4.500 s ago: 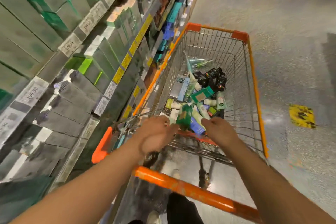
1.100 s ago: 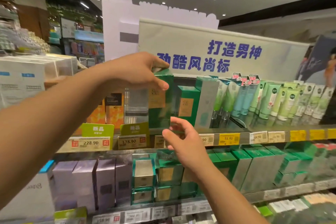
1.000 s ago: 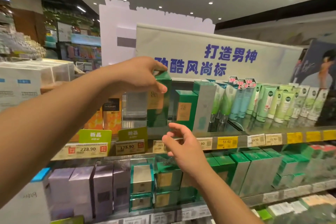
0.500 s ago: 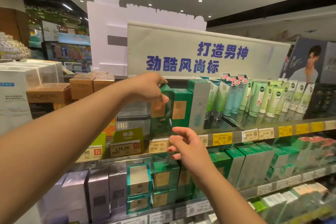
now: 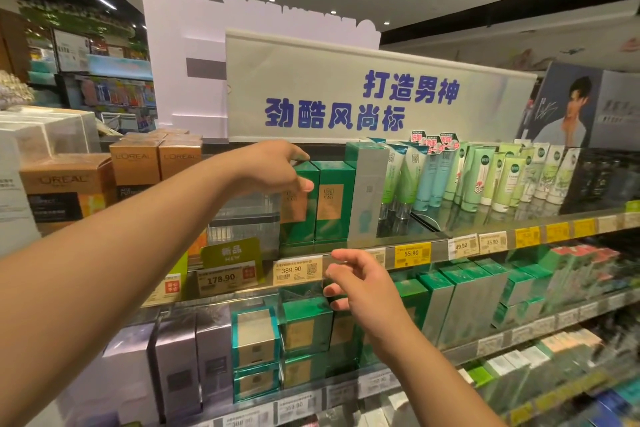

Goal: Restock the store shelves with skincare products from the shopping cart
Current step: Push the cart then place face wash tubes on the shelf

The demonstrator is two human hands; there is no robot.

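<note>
A tall green skincare box [image 5: 300,215] with a tan label stands on the top shelf [image 5: 408,242], pressed against a matching green box [image 5: 334,206] on its right. My left hand [image 5: 277,168] grips the top of the left box, thumb on its front face and fingers over its top edge. My right hand [image 5: 360,282] hovers below, in front of the shelf's price strip, with fingers loosely spread and nothing in it. The shopping cart is out of view.
A grey-green box [image 5: 367,196] and a row of green tubes [image 5: 485,177] fill the shelf to the right. Orange boxes [image 5: 156,163] sit to the left. A white sign [image 5: 363,97] with blue characters stands behind. Lower shelves hold green and silver boxes [image 5: 256,350].
My left hand has set the green box down against its twin on the top shelf. My right hand has dropped away from the box's base to the price strip.
</note>
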